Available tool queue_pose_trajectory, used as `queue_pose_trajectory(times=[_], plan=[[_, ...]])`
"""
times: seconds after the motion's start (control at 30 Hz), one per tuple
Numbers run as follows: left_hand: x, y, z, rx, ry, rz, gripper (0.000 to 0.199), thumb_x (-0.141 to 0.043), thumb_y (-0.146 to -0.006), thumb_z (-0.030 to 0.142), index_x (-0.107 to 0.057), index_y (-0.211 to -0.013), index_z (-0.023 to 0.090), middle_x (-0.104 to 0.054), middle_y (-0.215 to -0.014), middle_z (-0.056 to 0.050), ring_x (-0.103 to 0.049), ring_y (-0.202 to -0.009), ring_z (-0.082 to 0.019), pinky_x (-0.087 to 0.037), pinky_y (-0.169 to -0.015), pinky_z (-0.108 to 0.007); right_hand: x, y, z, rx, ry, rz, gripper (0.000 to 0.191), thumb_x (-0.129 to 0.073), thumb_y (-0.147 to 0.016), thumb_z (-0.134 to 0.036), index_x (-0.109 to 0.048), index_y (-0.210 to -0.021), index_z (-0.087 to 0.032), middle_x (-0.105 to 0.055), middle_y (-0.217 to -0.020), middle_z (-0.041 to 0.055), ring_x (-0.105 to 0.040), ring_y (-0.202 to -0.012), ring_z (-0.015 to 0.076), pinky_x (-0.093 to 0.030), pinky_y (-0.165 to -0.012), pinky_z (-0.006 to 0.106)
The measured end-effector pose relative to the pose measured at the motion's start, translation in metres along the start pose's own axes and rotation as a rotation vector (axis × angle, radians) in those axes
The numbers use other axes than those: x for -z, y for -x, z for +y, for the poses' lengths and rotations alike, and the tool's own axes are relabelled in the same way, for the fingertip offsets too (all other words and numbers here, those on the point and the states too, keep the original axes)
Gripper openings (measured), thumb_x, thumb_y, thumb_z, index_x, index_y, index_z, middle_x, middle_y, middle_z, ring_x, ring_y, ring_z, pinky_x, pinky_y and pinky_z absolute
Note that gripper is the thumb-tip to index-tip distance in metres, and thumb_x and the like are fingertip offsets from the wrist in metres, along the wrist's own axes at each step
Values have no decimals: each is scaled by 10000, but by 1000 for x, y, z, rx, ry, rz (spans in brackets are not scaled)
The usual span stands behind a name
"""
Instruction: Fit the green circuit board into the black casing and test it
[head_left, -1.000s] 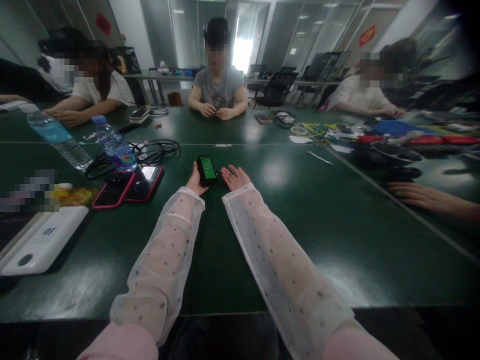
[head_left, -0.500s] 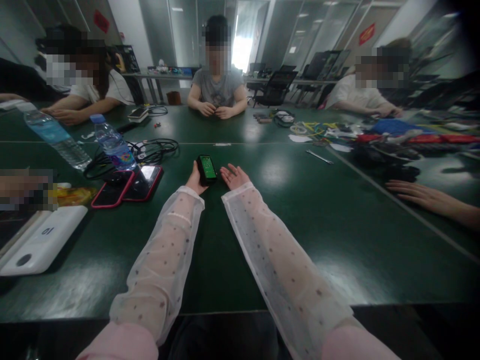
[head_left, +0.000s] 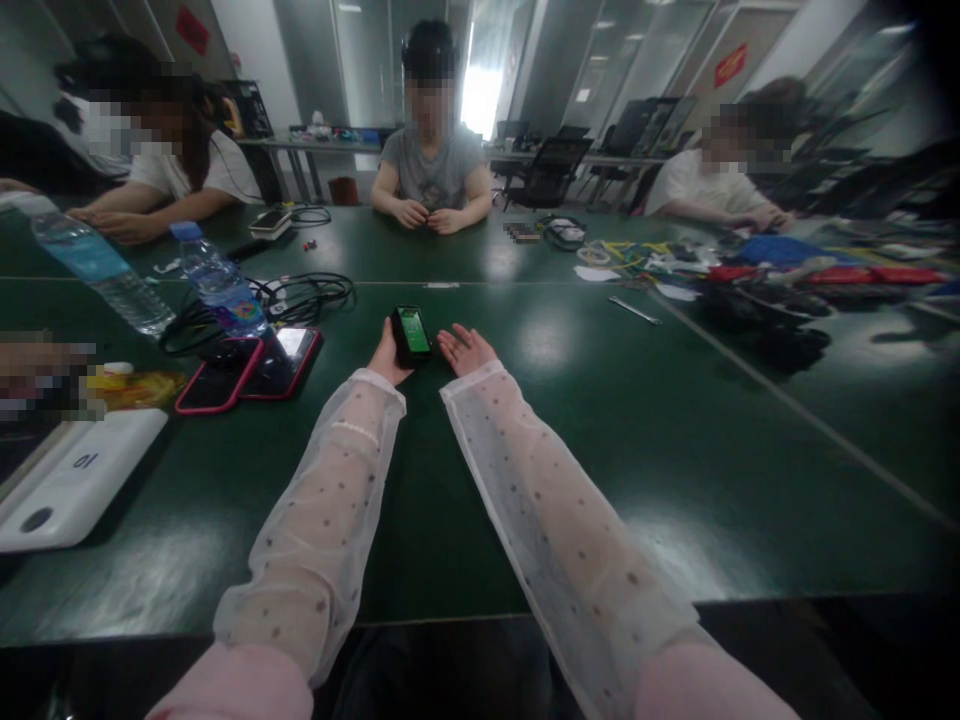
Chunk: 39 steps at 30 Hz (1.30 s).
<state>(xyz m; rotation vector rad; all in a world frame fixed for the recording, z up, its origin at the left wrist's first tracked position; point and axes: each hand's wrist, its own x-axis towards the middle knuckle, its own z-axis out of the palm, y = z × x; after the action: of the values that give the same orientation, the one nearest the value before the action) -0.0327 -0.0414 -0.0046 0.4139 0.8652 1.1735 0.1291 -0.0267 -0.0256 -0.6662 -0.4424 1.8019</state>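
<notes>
A small black device with a lit green screen is held upright-tilted over the green table. My left hand grips it from the left side, its thumb along the edge. To the right of the device, my right hand lies palm up with its fingers spread and nothing in it. A small gap separates that hand from the device. Sheer white dotted sleeves cover both forearms.
Two red-rimmed phones, a water bottle, black cables and a white power bank are on the left. A wrench and a cable pile are right. Three people sit across the table.
The hand of another person at the right table edge has gone from view. The camera view has shifted slightly; my hands and the device keep nearly the same positions.
</notes>
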Motion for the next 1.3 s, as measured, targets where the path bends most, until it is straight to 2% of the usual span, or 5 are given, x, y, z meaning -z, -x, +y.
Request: queue_pose_trajectory(times=[0.33, 0.57, 0.97, 1.13, 1.3], plan=[[-3, -6, -4, -10, -33, -102, 486, -377, -879, 524, -609, -1054, 134, -675, -816, -93, -648, -741, -195, -520, -693, -299, 1, -1, 1, 8, 11, -3, 258, -311, -963, -324, -545, -994, -218, -676, -898, 52, -675, -838, 142, -582, -737, 295], [-11, -8, -15, -137, -233, 22, 176, -587, -827, 282, -618, -896, 123, -643, -739, -47, -612, -673, -134, -482, -712, -257, -6, 1, 2, -4, 124, 40, 259, -347, -954, -347, -588, -982, -260, -652, -792, -7, -644, -772, 144, -559, -791, 324], [-22, -6, -20, -335, -730, 4, 435, -807, -621, 314, -610, -958, 121, -660, -1004, -142, -622, -958, -256, -456, -867, -373, -10, -4, 6, 58, 130, 113, 204, -394, -928, -282, -591, -962, -244, -659, -717, -22, -656, -684, 145, -574, -760, 324], [-29, -3, -19, -448, -849, 8, 425, -838, -555, 304, -634, -896, 154, -659, -993, -132, -588, -1014, -287, -405, -908, -378, -13, 3, 5, 50, 177, 39, 209, -455, -853, -343, -620, -766, -248, -685, -671, 7, -693, -851, 199, -572, -841, 395], [-40, 8, -24, -546, -920, 105, 489, -843, -521, 404, -616, -892, 181, -637, -1031, -152, -544, -1084, -332, -345, -954, -405, -19, 13, 0, 45, 300, -23, 329, -352, -812, -389, -585, -593, -314, -714, -694, 9, -689, -945, 200, -557, -800, 343]])
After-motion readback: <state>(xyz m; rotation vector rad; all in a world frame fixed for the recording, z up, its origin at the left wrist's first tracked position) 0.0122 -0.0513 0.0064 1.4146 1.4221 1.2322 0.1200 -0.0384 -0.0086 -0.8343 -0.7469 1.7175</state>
